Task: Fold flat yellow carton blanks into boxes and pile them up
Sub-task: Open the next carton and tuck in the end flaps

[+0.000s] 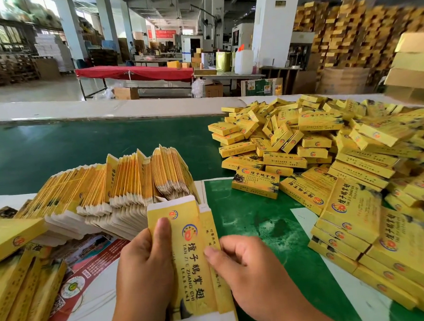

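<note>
Both hands hold one yellow carton blank [191, 257] upright in front of me, its white end flaps showing at top and bottom. My left hand [143, 273] grips its left edge, thumb lying on the printed front. My right hand [241, 266] pinches its right side panel with thumb and fingers. A fanned row of flat yellow blanks [122, 186] stands on edge just behind the held one. To the right lies a big heap of folded yellow boxes [331, 157].
The green table [255, 222] carries a white sheet [308, 218] near the heap. More yellow boxes [16, 281] lie at the far left on a printed red-and-white sheet [88, 266]. A green conveyor belt [67, 150] runs behind. Stacked cartons [417, 63] stand at back right.
</note>
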`<action>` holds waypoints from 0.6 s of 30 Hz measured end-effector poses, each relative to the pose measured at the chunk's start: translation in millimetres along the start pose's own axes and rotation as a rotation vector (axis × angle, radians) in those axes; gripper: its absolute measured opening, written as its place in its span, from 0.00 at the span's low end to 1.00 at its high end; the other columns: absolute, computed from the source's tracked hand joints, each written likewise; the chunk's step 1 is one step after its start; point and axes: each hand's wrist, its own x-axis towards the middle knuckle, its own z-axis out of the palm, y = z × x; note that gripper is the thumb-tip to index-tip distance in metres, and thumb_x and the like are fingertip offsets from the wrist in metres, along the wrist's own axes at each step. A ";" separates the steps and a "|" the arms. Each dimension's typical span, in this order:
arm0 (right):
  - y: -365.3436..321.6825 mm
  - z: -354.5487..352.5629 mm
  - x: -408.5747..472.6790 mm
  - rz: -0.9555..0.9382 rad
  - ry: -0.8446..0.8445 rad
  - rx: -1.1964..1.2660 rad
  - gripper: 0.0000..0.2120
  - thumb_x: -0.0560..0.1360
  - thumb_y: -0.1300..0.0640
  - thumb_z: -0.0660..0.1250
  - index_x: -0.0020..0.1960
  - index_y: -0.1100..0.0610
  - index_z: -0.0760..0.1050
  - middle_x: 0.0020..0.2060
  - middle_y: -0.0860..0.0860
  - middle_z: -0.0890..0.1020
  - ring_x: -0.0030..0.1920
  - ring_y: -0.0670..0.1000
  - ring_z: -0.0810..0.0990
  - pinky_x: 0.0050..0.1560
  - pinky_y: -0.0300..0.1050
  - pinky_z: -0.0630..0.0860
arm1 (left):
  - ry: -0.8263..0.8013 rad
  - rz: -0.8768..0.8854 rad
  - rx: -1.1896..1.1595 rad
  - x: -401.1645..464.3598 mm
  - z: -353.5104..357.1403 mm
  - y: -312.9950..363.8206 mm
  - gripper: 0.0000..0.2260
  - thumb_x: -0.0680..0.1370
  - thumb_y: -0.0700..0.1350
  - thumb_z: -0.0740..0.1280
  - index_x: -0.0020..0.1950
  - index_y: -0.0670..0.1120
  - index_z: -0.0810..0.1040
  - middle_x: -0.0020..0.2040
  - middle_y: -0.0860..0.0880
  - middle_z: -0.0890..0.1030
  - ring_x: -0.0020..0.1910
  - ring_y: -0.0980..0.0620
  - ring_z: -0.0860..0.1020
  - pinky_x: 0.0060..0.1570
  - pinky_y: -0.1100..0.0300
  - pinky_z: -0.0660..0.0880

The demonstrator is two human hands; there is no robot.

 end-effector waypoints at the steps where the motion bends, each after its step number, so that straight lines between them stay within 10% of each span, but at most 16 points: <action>1: -0.7 2.2 -0.9 -0.049 0.043 -0.012 0.19 0.78 0.42 0.64 0.42 0.57 0.79 0.25 0.47 0.74 0.25 0.46 0.69 0.25 0.41 0.66 | -0.003 0.017 0.012 -1.5 1.9 -0.1 0.16 0.74 0.61 0.58 0.38 0.56 0.81 0.33 0.47 0.85 0.29 0.48 0.84 0.24 0.59 0.77; 14: -4.4 6.6 0.0 -0.046 0.192 -0.035 0.22 0.76 0.43 0.62 0.30 0.57 0.68 0.20 0.45 0.66 0.22 0.44 0.61 0.24 0.38 0.60 | -0.068 0.003 0.105 -2.7 8.3 -9.1 0.20 0.81 0.57 0.55 0.40 0.46 0.78 0.34 0.45 0.84 0.34 0.45 0.83 0.33 0.48 0.79; 18: -3.5 -0.7 2.2 -0.027 0.253 -0.086 0.24 0.76 0.43 0.61 0.33 0.62 0.70 0.21 0.51 0.71 0.24 0.46 0.66 0.24 0.37 0.63 | -0.048 0.093 0.229 -4.9 11.7 -11.0 0.10 0.82 0.50 0.57 0.44 0.50 0.73 0.35 0.58 0.82 0.32 0.59 0.80 0.23 0.67 0.70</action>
